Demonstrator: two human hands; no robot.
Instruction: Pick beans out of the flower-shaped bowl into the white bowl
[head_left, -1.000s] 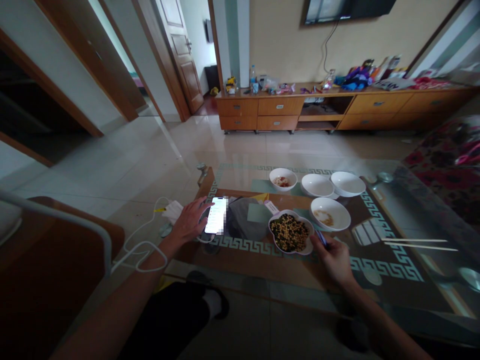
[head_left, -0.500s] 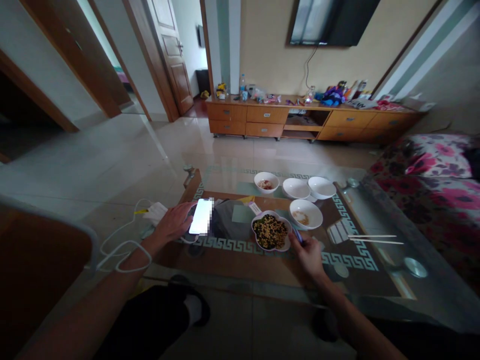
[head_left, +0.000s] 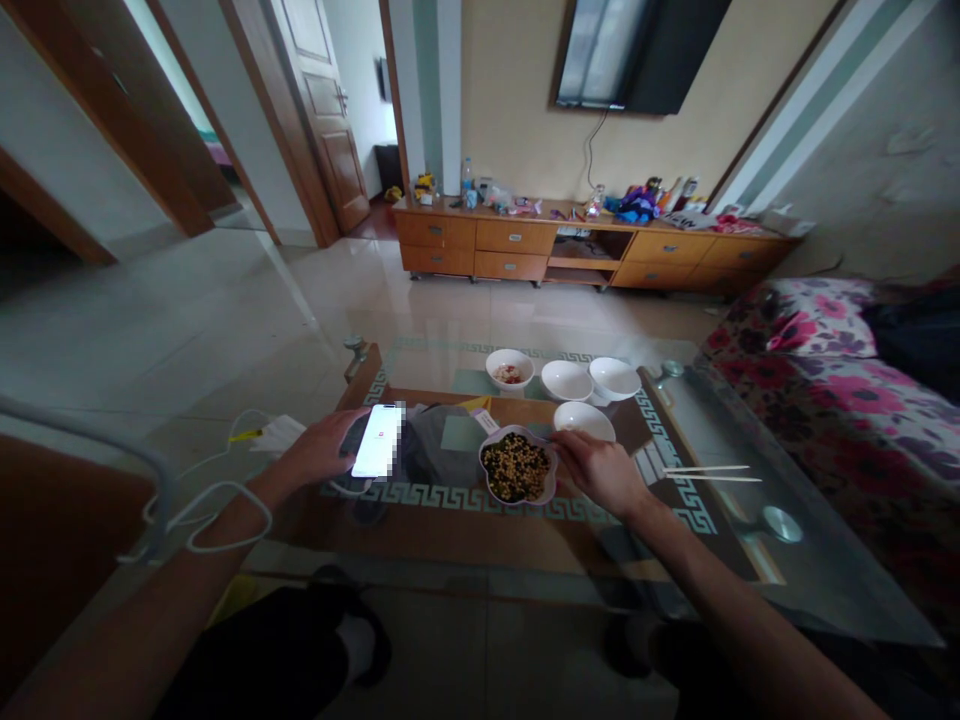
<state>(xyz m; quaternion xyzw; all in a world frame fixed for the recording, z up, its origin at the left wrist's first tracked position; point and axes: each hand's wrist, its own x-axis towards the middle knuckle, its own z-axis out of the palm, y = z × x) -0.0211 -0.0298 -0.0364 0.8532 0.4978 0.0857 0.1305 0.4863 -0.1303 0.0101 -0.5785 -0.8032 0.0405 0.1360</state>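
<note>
My left hand point(head_left: 324, 448) grips a phone point(head_left: 375, 441) with a lit white screen by its left edge, above the glass table point(head_left: 450, 530). A white cable hangs round my left forearm. My right hand point(head_left: 604, 468) is closed at the right rim of a flower-shaped bowl point(head_left: 487, 482). Dark greens topped with chopped nuts or seeds point(head_left: 517, 465) fill that bowl. Between the right fingers is a slim utensil with a bluish handle, mostly hidden now. Just behind this hand stands a white bowl point(head_left: 581, 412), partly covered by it.
At the table's far side are two white bowls point(head_left: 568, 383) point(head_left: 615, 380) and a white bowl with reddish food point(head_left: 510, 371). A pair of chopsticks point(head_left: 712, 473) lies at the right. A flowered sofa point(head_left: 802, 400) flanks the table; a low cabinet point(head_left: 517, 238) lines the wall.
My right hand has moved up and over the flower-shaped bowl's right rim, covering part of the white bowl behind. A small red mark now shows on the phone screen. The whole view has shifted slightly.
</note>
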